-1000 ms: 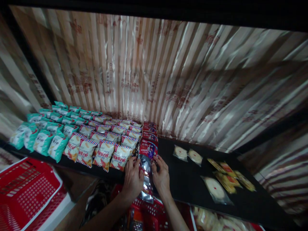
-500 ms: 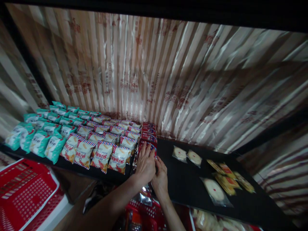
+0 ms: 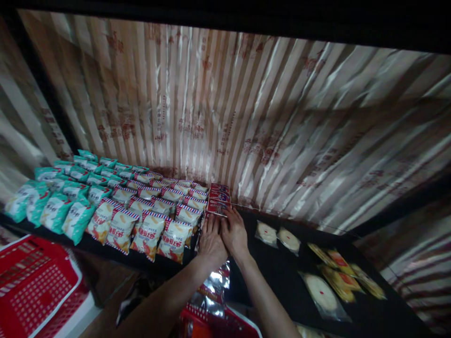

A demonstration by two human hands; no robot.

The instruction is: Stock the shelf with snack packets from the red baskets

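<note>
My left hand (image 3: pixel 210 239) and my right hand (image 3: pixel 235 233) lie side by side, fingers stretched flat, on a row of dark red snack packets (image 3: pixel 218 196) on a black shelf (image 3: pixel 282 272). The row runs back toward the striped curtain. A strip of silvery packets (image 3: pixel 213 291) hangs over the shelf's front edge below my hands. Left of the red row lie rows of red-and-white shrimp cracker bags (image 3: pixel 151 220).
Teal snack bags (image 3: pixel 59 197) fill the shelf's left end. Two round cakes in clear wrap (image 3: pixel 278 234), a larger one (image 3: pixel 322 293) and yellow packets (image 3: pixel 338 272) lie to the right. A red basket (image 3: pixel 31 286) stands at lower left, another (image 3: pixel 218 324) below my arms.
Both hands have moved from the shelf's front edge back onto the red packets. The front red packet is now covered by my palms, and the silver strip hangs lower.
</note>
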